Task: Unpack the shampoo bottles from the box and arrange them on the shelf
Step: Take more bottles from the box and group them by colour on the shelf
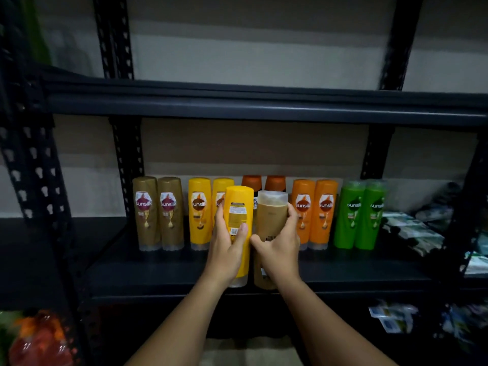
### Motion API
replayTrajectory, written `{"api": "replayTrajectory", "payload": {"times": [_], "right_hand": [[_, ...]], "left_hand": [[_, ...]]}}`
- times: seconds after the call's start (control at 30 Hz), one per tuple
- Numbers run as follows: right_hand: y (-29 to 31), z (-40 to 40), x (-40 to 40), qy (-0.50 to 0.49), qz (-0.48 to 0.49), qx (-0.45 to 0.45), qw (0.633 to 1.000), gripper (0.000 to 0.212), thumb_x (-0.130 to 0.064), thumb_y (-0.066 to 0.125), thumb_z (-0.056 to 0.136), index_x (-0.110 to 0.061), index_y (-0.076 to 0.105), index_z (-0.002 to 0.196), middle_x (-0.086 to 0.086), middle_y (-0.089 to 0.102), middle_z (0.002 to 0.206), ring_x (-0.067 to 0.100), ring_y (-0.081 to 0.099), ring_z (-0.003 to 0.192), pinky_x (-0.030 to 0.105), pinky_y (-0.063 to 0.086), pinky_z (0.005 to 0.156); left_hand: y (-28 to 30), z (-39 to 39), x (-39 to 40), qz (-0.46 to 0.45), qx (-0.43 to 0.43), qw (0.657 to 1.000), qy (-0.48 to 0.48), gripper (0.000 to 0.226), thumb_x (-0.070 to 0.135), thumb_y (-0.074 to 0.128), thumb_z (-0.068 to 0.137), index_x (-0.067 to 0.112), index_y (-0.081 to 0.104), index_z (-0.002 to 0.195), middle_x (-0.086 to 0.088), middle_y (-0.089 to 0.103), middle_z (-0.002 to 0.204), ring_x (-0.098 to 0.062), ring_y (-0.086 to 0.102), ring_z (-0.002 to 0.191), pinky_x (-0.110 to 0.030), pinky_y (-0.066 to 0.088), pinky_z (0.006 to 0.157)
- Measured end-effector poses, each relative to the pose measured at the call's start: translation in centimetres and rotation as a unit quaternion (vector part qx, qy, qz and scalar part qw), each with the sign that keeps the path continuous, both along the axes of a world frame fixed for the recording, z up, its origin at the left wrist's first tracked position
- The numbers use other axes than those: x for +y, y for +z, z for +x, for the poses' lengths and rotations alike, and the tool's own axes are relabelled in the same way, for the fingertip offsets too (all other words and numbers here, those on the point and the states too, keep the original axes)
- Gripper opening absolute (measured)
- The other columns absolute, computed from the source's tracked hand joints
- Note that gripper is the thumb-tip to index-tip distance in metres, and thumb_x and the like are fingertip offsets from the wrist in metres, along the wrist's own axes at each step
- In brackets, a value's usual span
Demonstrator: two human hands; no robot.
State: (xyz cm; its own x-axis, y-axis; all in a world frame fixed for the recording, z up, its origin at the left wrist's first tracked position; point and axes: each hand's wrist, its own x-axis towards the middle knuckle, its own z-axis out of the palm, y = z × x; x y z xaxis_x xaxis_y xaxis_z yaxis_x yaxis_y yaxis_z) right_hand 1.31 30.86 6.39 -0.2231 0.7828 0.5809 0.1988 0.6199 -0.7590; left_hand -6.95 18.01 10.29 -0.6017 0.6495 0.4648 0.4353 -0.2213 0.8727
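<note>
Your black metal shelf point(163, 276) carries a row of upright bottles along its back: two gold bottles point(158, 213) at the left, then two yellow bottles point(200, 213), two dark orange-capped bottles point(274, 183) set further back, two orange bottles point(315, 213) and two green bottles point(360, 215) at the right. Each stands cap down with its label facing you, and the pairs touch side by side.

In front of that row you hold two more bottles, side by side and just touching. The yellow shampoo bottle point(237, 207) sits in your left hand point(227, 249), back label toward you, its lower end near the shelf's front edge; your thumb lies across the label and your fingers curl round the far side. The tan shampoo bottle point(272, 215) sits in your right hand point(280, 249), fingers wrapped round its right flank and thumb pressed on the front. Both grips are clamped firmly on their bottles. Whether the bases rest on the shelf or hang just above it is hard to tell in this dim view.

Packets point(412, 233) lie heaped at the shelf's right end, and a red and orange bundle point(39, 339) shows at lower left.
</note>
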Motion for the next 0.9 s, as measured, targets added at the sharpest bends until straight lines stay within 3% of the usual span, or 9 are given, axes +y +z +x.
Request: {"api": "replayTrajectory", "payload": {"times": [0.1, 0.23, 0.4, 0.53, 0.7, 0.83, 0.9], "right_hand": [[-0.1, -1.2, 1.5, 0.006, -0.019, -0.011, 1.000, 0.106, -0.039, 0.089, 0.063, -0.060, 0.021, 0.141, -0.018, 0.056, 0.123, 0.017, 0.063, 0.110, 0.044, 0.059, 0.087], [-0.1, -2.0, 2.3, -0.003, -0.014, -0.012, 1.000, 0.109, -0.036, 0.090, 0.064, -0.066, 0.016, 0.138, -0.016, 0.055, 0.126, 0.018, 0.062, 0.114, 0.047, 0.058, 0.090], [-0.4, -2.3, 3.0, 0.007, -0.014, -0.014, 1.000, 0.113, -0.036, 0.091, 0.063, -0.062, 0.017, 0.144, -0.018, 0.053, 0.131, 0.016, 0.060, 0.119, 0.048, 0.057, 0.092], [0.0, -1.8, 3.1, 0.017, -0.013, -0.011, 1.000, 0.111, -0.036, 0.091, 0.063, -0.061, 0.019, 0.144, -0.019, 0.054, 0.130, 0.017, 0.060, 0.118, 0.048, 0.057, 0.092], [1.0, -1.2, 2.2, 0.027, -0.011, 0.008, 1.000, 0.105, -0.032, 0.090, 0.065, -0.065, 0.021, 0.137, -0.015, 0.057, 0.125, 0.018, 0.063, 0.113, 0.047, 0.057, 0.090], [2.9, -0.2, 1.1, 0.043, -0.004, -0.003, 0.999, 0.098, -0.024, 0.089, 0.065, -0.046, 0.031, 0.142, -0.011, 0.057, 0.125, 0.019, 0.061, 0.115, 0.047, 0.056, 0.093], [4.5, 1.1, 0.8, 0.025, 0.020, -0.088, 0.996, 0.097, -0.017, 0.087, 0.068, -0.038, 0.032, 0.145, -0.005, 0.054, 0.132, 0.018, 0.054, 0.121, 0.045, 0.049, 0.102]], "left_hand": [[-1.0, -1.3, 1.2, -0.001, -0.009, 1.000, -0.007, 0.074, 0.055, 0.047, 0.099, 0.048, 0.002, 0.157, 0.009, 0.027, 0.163, -0.014, 0.038, 0.143, -0.041, 0.037, 0.116], [-2.3, -2.1, 2.1, 0.012, -0.017, 1.000, 0.009, 0.076, 0.054, 0.047, 0.098, 0.043, 0.004, 0.159, 0.006, 0.027, 0.163, -0.016, 0.041, 0.142, -0.037, 0.040, 0.110], [-2.5, -3.1, 2.7, -0.005, 0.003, 1.000, 0.007, 0.075, 0.059, 0.045, 0.097, 0.049, 0.000, 0.157, 0.008, 0.019, 0.166, -0.015, 0.028, 0.149, -0.044, 0.033, 0.120], [-2.4, -3.3, 2.5, -0.025, 0.009, 1.000, 0.004, 0.077, 0.057, 0.042, 0.099, 0.047, -0.008, 0.157, 0.008, 0.016, 0.167, -0.014, 0.025, 0.150, -0.038, 0.029, 0.118], [-2.1, -3.1, 2.3, -0.035, 0.005, 0.999, -0.004, 0.079, 0.057, 0.040, 0.099, 0.046, -0.013, 0.156, 0.006, 0.013, 0.168, -0.017, 0.024, 0.151, -0.039, 0.029, 0.117], [-1.8, -3.3, 2.1, -0.048, -0.005, 0.999, -0.023, 0.082, 0.058, 0.041, 0.096, 0.048, -0.014, 0.156, 0.007, 0.015, 0.166, -0.018, 0.026, 0.149, -0.038, 0.031, 0.114], [-1.7, -3.3, 2.0, -0.045, -0.010, 0.999, -0.028, 0.081, 0.055, 0.042, 0.098, 0.047, -0.014, 0.156, 0.009, 0.014, 0.166, -0.017, 0.024, 0.149, -0.037, 0.030, 0.114]]}}
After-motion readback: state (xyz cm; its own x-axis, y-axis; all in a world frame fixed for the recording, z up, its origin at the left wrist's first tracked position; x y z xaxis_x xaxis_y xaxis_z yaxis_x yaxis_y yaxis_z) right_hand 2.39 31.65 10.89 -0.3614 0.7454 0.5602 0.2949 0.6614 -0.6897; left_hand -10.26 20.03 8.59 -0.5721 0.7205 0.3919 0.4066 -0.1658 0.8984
